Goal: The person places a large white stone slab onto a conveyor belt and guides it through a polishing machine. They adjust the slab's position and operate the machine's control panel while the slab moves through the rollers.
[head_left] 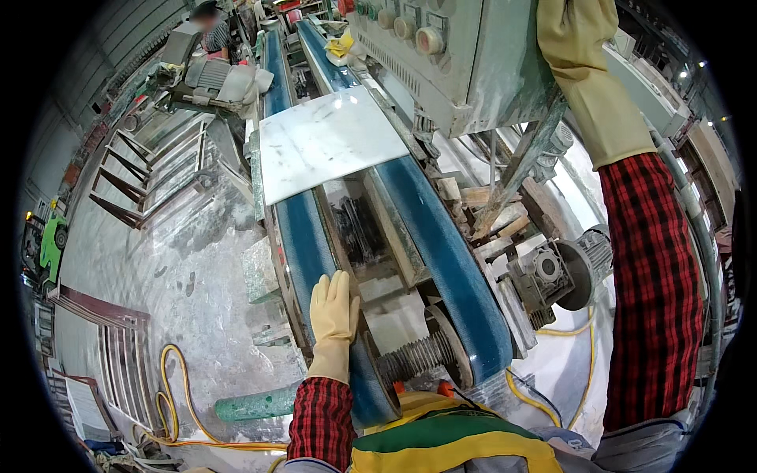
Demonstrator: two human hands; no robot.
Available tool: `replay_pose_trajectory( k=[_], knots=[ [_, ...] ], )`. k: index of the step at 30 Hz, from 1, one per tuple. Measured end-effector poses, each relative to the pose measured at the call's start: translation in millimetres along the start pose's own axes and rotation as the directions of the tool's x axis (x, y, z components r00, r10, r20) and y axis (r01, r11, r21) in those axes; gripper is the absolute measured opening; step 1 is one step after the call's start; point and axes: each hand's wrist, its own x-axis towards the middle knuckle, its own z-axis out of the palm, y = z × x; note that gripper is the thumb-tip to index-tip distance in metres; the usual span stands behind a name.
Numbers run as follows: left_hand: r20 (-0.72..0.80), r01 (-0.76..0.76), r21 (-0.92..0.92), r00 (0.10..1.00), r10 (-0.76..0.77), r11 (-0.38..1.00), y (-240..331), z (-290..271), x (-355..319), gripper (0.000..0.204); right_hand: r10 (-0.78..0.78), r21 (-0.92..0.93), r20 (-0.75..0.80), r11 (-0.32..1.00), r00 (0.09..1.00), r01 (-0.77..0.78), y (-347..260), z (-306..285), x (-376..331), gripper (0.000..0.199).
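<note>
My left hand, in a pale yellow rubber glove, rests flat with its fingers together on the near end of the left blue conveyor belt. My right hand, gloved the same way, reaches up to the top of the grey control box; its fingers are cut off by the picture's edge. A white marble slab lies across the left belt and the right blue belt farther along, well beyond my left hand. Both my sleeves are red and black plaid.
A grey electric motor and wooden blocks sit right of the belts. A yellow hose and a green pipe lie on the wet grey floor. Metal racks stand left. Another person works far back.
</note>
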Motion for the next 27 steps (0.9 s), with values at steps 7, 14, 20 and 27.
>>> replay_pose_trajectory(
  k=[7, 14, 20, 27],
  knots=[
    [-0.006, -0.005, 0.000, 1.000, 0.005, 1.000, -4, 2, 4, 0.063, 0.007, 0.002, 0.005, 1.000, 1.000, -0.007, -2, -1, 1, 0.040],
    [0.003, -0.008, 0.008, 1.000, 0.008, 1.000, -9, 3, 7, 0.064, 0.018, -0.003, 0.032, 1.000, 0.999, -0.018, -4, 0, -1, 0.041],
    [-0.008, -0.031, 0.000, 0.999, 0.031, 1.000, -1, -3, 18, 0.062, 0.036, 0.001, 0.083, 0.999, 0.996, -0.036, 7, -6, -2, 0.043],
    [-0.112, -0.073, -0.139, 0.992, 0.058, 0.988, -1, -24, 11, 0.039, 0.205, 0.023, 0.104, 0.978, 0.973, -0.209, -22, -3, 0, 0.044]
  ],
)
